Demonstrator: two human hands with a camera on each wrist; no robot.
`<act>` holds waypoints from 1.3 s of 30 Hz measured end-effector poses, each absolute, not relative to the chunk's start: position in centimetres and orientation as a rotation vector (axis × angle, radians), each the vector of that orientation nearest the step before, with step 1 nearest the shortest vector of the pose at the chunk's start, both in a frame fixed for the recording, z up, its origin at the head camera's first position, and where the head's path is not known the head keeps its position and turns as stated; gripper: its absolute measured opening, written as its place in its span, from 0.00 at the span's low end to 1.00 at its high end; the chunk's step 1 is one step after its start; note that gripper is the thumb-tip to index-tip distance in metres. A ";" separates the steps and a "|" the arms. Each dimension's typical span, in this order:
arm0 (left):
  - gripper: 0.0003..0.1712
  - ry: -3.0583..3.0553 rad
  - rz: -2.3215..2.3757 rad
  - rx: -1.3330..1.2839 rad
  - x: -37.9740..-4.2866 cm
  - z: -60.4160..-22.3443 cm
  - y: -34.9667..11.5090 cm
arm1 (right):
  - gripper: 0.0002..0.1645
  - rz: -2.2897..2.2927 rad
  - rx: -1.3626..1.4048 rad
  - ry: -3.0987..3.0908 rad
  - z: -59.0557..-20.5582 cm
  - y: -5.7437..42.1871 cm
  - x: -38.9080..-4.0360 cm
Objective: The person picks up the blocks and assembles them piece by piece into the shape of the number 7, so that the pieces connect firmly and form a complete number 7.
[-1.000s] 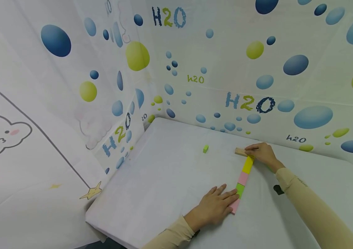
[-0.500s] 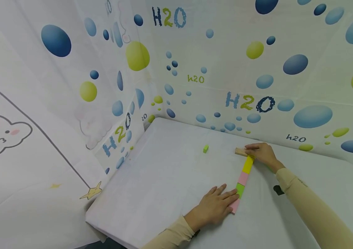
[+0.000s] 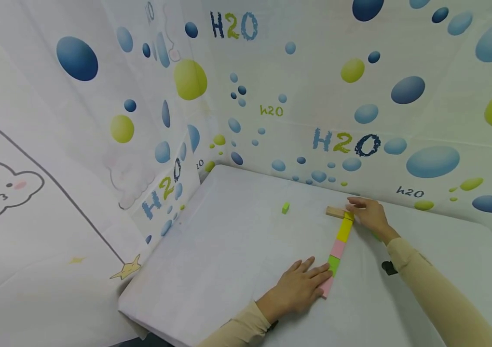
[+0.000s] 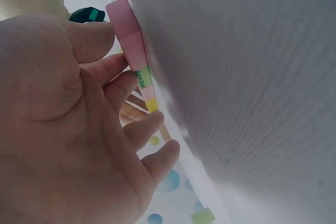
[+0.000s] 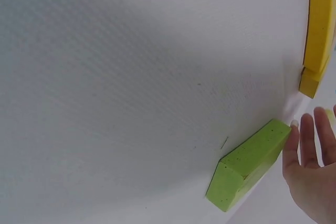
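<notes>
A straight row of blocks runs away from me in the head view: a pink block (image 3: pixel 326 287), a green block (image 3: pixel 334 266), another pink block (image 3: pixel 337 249) and a yellow block (image 3: pixel 344 230). At its far end sits a small yellow block (image 3: pixel 348 216), with a wooden block (image 3: pixel 334 212) pointing left beside it. My left hand (image 3: pixel 299 288) lies along the row's left side, thumb and fingertips touching the near pink and green blocks, fingers nearly straight. Loosely bent, my right hand (image 3: pixel 369 216) hovers just right of the small yellow block, holding nothing.
A small light-green block (image 3: pixel 286 208) stands alone toward the back. Another green block (image 5: pixel 252 163) lies beside my right hand in the right wrist view, mostly hidden under the forearm in the head view. The white table (image 3: pixel 211 250) meets a patterned wall behind.
My right fingers have come off the wooden block and shifted slightly right, uncovering the small yellow block at the row's end. The left hand keeps its place.
</notes>
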State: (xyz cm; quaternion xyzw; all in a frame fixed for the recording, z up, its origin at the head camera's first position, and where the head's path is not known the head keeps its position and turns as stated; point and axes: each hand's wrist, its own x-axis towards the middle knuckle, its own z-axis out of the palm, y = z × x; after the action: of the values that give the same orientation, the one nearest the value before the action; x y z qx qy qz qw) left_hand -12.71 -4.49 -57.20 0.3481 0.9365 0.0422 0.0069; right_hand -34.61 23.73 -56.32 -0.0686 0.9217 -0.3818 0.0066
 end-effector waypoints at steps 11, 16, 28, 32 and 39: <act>0.29 2.933 0.134 1.093 -12.8 -57.2 -4.5 | 0.27 -1.226 -0.239 2.997 -55.8 24.6 -33.5; 0.30 2.927 0.157 1.079 -12.8 -57.2 -4.4 | 0.24 -1.194 -0.258 3.070 -55.8 25.0 -32.9; 0.30 2.927 0.163 1.083 -12.8 -57.4 -4.4 | 0.22 -1.124 -0.199 3.129 -56.2 25.7 -31.5; 0.30 2.925 0.174 1.091 -12.7 -57.3 -4.4 | 0.23 -1.090 -0.161 3.126 -56.2 26.0 -30.9; 0.30 2.935 0.148 1.091 -12.7 -57.0 -4.3 | 0.24 -1.076 -0.157 3.123 -56.2 26.6 -29.9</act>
State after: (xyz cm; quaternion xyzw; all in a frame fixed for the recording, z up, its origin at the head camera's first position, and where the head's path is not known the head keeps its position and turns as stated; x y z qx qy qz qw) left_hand -12.71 -4.32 -57.04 0.3480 0.9363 0.0473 0.0036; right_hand -29.94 26.59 -56.18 -0.0472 0.9411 -0.3244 -0.0824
